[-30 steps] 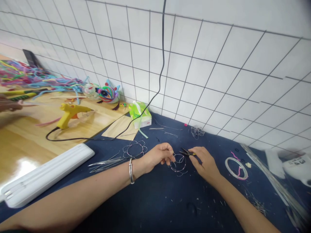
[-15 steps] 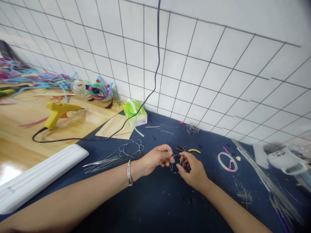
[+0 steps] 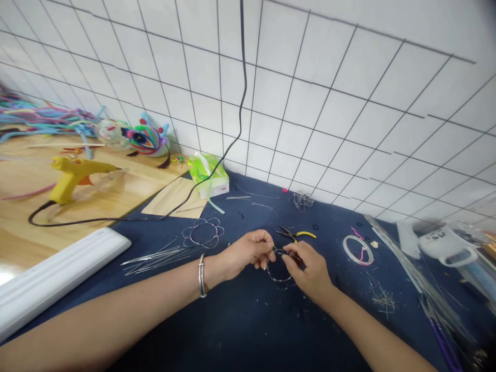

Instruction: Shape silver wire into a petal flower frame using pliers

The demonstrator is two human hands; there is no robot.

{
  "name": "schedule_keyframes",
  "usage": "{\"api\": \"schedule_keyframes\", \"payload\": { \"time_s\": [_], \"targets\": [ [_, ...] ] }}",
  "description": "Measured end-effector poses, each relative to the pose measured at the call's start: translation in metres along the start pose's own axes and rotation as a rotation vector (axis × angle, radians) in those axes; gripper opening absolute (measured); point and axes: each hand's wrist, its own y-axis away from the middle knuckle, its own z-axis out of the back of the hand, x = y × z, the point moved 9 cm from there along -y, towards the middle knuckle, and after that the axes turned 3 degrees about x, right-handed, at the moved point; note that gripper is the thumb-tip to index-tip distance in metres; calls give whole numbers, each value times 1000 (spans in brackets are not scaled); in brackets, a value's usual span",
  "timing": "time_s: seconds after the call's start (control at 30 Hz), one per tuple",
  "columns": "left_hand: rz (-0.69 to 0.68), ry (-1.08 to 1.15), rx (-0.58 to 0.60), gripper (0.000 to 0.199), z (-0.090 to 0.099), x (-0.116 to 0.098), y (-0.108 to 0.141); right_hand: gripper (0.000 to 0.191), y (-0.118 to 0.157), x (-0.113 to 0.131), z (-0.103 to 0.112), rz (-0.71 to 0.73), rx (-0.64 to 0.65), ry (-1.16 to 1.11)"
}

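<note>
- Left hand: fingertips pinched on the wire ring, above the mat between both hands; best kept firm so the ring cannot twist.
- Right hand: finger and thumb curled close at the ring's right side; I cannot tell whether they grip. Bend gently, little by little.
- Around: glue gun, loose wires, petalled ring.
- Pliers lie just beyond the right hand and could snag wire.

Dark characters, perhaps "3A", on a white handled object; small red print, illegible, on green-and-white tissue pack
</note>
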Motion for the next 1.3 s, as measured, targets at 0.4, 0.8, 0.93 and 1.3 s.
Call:
{"api": "schedule_keyframes", "payload": {
  "time_s": [0.4,0.8,0.93,1.3],
  "targets": [
    [-42,-76,1,18,0,0,-3,28,11,-52,-33,-510,90,-657],
    [-50,-89,-58,18,6,0,-4,26,13,-56,-32,-530,32,-681],
    [-61,-96,-76,23,6,-4,-3,26,14,-58,-32,-543,21,-690],
    [-86,-83,-108,13,8,-3,-4,26,13,-59,-32,-525,29,-628]
  ]
}}
